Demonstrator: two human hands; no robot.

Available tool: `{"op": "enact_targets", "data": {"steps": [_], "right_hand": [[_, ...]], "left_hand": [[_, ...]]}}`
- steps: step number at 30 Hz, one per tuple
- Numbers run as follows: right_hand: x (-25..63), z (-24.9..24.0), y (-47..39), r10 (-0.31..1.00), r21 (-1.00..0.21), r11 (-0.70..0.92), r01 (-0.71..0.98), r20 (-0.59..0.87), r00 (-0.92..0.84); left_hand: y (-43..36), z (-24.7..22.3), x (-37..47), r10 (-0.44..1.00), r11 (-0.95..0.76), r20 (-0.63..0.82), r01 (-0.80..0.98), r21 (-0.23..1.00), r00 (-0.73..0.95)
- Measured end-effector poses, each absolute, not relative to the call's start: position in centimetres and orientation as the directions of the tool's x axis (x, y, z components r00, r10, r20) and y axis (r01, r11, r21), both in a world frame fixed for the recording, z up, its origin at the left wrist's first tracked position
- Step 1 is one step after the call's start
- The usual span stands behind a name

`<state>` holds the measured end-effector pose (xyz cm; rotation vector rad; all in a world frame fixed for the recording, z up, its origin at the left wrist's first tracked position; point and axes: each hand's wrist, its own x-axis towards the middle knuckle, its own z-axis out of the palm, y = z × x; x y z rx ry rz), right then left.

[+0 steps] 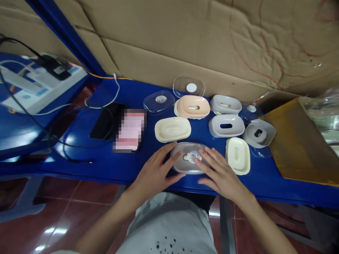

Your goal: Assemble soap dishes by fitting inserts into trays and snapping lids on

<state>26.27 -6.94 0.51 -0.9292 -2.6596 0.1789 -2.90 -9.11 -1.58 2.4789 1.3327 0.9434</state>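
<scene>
A grey soap box with a clear lid (185, 167) lies on the blue table in front of me, and a round white sticker (194, 157) shows on its lid. My left hand (160, 164) grips its left end, thumb at the near edge and fingers at the far edge. Across the right part of the lid lies my right hand (218, 167), fingers spread and touching the top. Just beyond is a cream soap tray (172, 129); another cream tray (238, 156) sits right of my right hand.
Behind stand a peach soap dish (194, 106), grey dishes (226, 125) and clear lids (159, 102). Left are a phone (129, 130) with a blurred screen, a black case (104, 121) and cables. A power strip (45, 84) is far left. A cardboard box (299, 144) borders the right.
</scene>
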Motion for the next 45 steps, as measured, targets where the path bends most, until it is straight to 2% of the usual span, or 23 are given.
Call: {"op": "enact_targets", "data": {"steps": [3, 7, 9, 11, 13, 17, 21, 24, 26, 29, 31, 33, 37, 40, 42, 43, 45], "right_hand": [[28.5, 2.2, -4.9, 0.701, -0.224, 0.711, 0.666, 0.285, -0.653], [30.5, 3.1, -4.6, 0.853, -0.097, 0.429, 0.898, 0.372, -0.367], [30.6, 2.5, -6.0, 0.886, -0.048, 0.291, 0.955, 0.39, -0.251], [30.3, 1.5, -8.1, 0.894, -0.01, 0.228, 0.974, 0.399, -0.205], [30.1, 0.7, -10.4, 0.899, -0.01, 0.237, 0.971, 0.382, -0.215], [30.5, 0.5, -14.2, 0.918, -0.127, 0.315, 0.941, 0.291, -0.268], [30.1, 0.8, -15.3, 0.868, -0.258, 0.496, 0.829, 0.191, -0.459], [29.0, 1.0, -13.8, 0.811, -0.366, 0.582, 0.726, 0.2, -0.549], [28.9, 1.2, -11.6, 0.784, -0.425, 0.615, 0.664, 0.237, -0.574], [30.2, 1.3, -6.7, 0.804, -0.398, 0.594, 0.699, 0.322, -0.5], [31.8, 1.2, -3.3, 0.838, -0.265, 0.508, 0.819, 0.369, -0.401], [33.3, 1.0, -0.5, 0.84, -0.173, 0.463, 0.869, 0.399, -0.368], [34.7, 0.8, 0.0, 0.825, -0.14, 0.443, 0.885, 0.45, -0.342], [33.9, 0.6, -4.1, 0.803, -0.207, 0.4, 0.893, 0.548, -0.233], [32.6, 0.3, -7.7, 0.792, -0.362, 0.388, 0.848, 0.602, -0.105], [31.9, 0.1, -9.4, 0.798, -0.416, 0.416, 0.808, 0.594, -0.105], [30.2, -0.2, -12.0, 0.797, -0.429, 0.522, 0.738, 0.554, -0.241]], "left_hand": [[-8.3, -0.6, -1.8, 0.808, -0.541, 0.46, 0.773, 0.331, 0.369], [-7.0, 0.4, 0.2, 0.837, -0.466, 0.444, 0.841, 0.275, 0.319], [-6.3, 0.7, 1.1, 0.853, -0.431, 0.428, 0.866, 0.254, 0.299], [-5.5, 0.8, 1.7, 0.868, -0.395, 0.41, 0.89, 0.227, 0.281], [-4.5, 0.9, 2.2, 0.873, -0.38, 0.401, 0.902, 0.204, 0.278], [-2.8, 1.3, 3.0, 0.878, -0.379, 0.389, 0.901, 0.213, 0.277], [-3.9, 2.0, 3.0, 0.874, -0.389, 0.416, 0.874, 0.292, 0.25], [-7.0, 1.7, 2.2, 0.783, -0.601, 0.439, 0.717, 0.353, 0.44], [-9.3, 0.9, 1.3, 0.72, -0.693, 0.391, 0.619, 0.37, 0.573], [-11.4, -0.4, 0.0, 0.737, -0.675, 0.319, 0.633, 0.379, 0.596], [-11.9, -0.9, -0.6, 0.741, -0.67, 0.314, 0.627, 0.398, 0.593], [-11.7, -1.0, -1.0, 0.74, -0.671, 0.332, 0.604, 0.43, 0.585], [-10.7, -0.8, -1.3, 0.779, -0.621, 0.315, 0.598, 0.506, 0.542], [-10.0, -0.6, -1.3, 0.793, -0.588, 0.269, 0.57, 0.574, 0.547], [-9.5, -0.5, -1.3, 0.797, -0.558, 0.219, 0.547, 0.624, 0.563], [-9.2, -0.4, -1.3, 0.798, -0.538, 0.192, 0.533, 0.653, 0.571], [-8.9, -0.4, -1.4, 0.802, -0.496, 0.152, 0.502, 0.709, 0.577]]}}
